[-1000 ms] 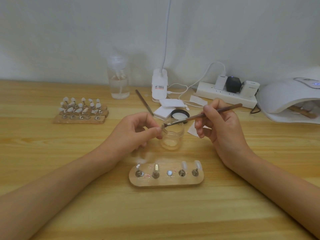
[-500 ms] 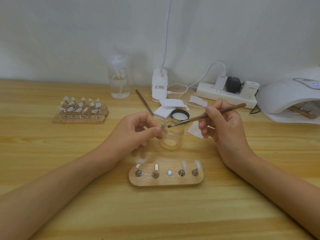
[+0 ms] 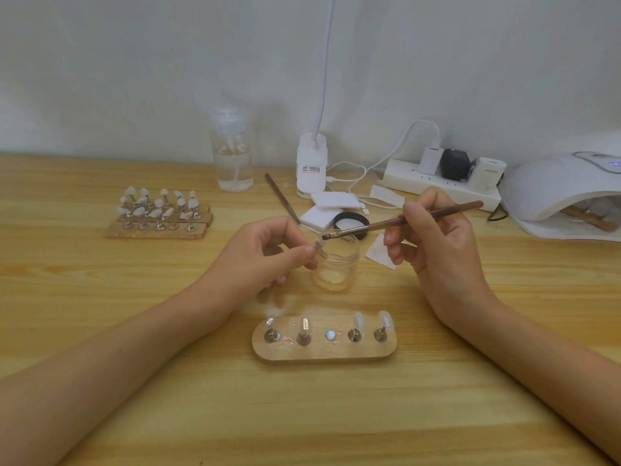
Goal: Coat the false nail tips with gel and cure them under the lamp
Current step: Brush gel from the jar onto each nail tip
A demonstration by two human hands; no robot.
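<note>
Bristles of the brush [image 3: 413, 218] sit just right of the nail tip [image 3: 319, 244], nearly touching it, and both hang over the open mouth of the jar [image 3: 336, 269]. My left hand [image 3: 265, 260] pinches the tip from below between thumb and forefinger and holds it at the jar's left rim. My right hand [image 3: 437, 243] grips the brush like a pen, with its handle running up and away to the right, toward the lamp [image 3: 554, 186].

I judge the coming stroke to be a short one leftward across the tip. My right hand would make it while the left only steadies.

The jar is clear and lidless. There is a pale layer at its bottom, likely gel, though I cannot tell how much. Its black lid [image 3: 351, 219] lies just behind it on the table [image 3: 100, 280]. The wooden holder [image 3: 322, 354] nearest me carries four stands, and its middle spot is bare. Under the lamp, well off to my right, lies a second holder [image 3: 586, 215].
</note>
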